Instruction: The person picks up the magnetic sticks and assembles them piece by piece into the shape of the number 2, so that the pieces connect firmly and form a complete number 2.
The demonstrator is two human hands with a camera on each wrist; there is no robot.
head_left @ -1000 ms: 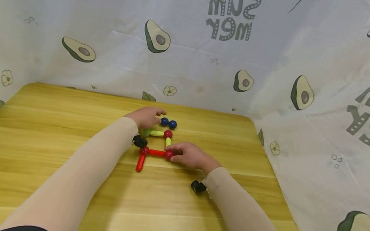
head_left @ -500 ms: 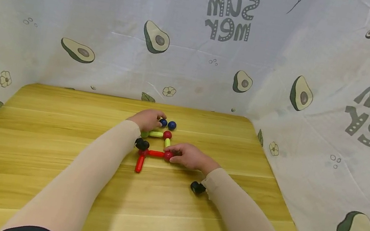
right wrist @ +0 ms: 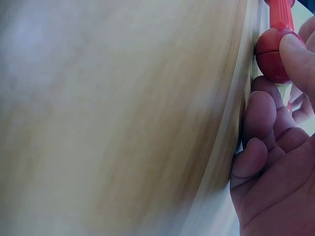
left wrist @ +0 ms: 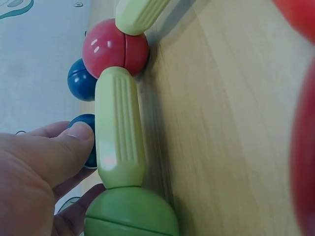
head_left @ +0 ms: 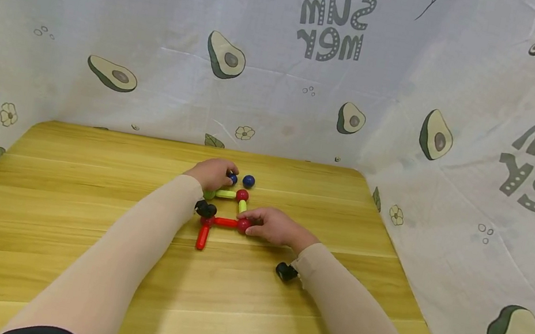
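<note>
My left hand (head_left: 211, 173) pinches a blue ball (left wrist: 89, 119) between thumb and fingers, behind a yellow-green stick (left wrist: 120, 128). My right hand (head_left: 275, 227) holds a red ball (right wrist: 273, 55) at the near right corner of a joined ball-and-stick shape, thumb against its side. From that ball a red stick (head_left: 225, 222) runs left to another red ball (head_left: 207, 220), partly covered by the left wrist camera. A second yellow-green stick (head_left: 242, 206) leads back to a far red ball (head_left: 242, 195); the first joins that ball to a green ball (left wrist: 130, 211), partly hidden by my left hand in the head view.
A second blue ball (head_left: 249, 181) lies loose behind the far red ball. Another red stick (head_left: 202, 237) points toward me from the left red ball. The wooden table (head_left: 82, 208) meets a patterned cloth (head_left: 278, 98) at its back and sides.
My left hand has closed on the left blue ball and drawn it slightly left, widening the gap to the other blue ball. The right hand stays on its red ball.
</note>
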